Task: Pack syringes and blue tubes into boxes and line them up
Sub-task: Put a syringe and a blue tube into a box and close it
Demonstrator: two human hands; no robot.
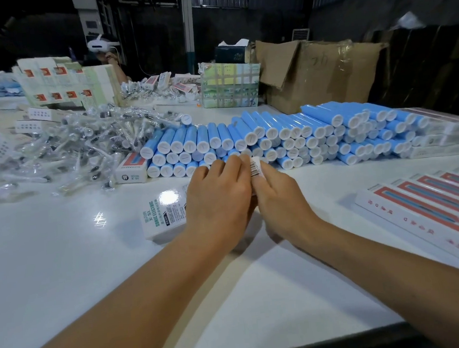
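Both hands, left hand (219,194) & right hand (278,194), pinch the box (256,167) at centre, prob. to close its end flap, w/ blue tubes (275,138) stacked at 12 o'clock for easy reach.

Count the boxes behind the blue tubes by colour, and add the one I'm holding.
Brown cardboard box: 1
Green taped box: 1
Dark tissue box: 1
White box, held by the left hand and the right hand: 1
Total: 4
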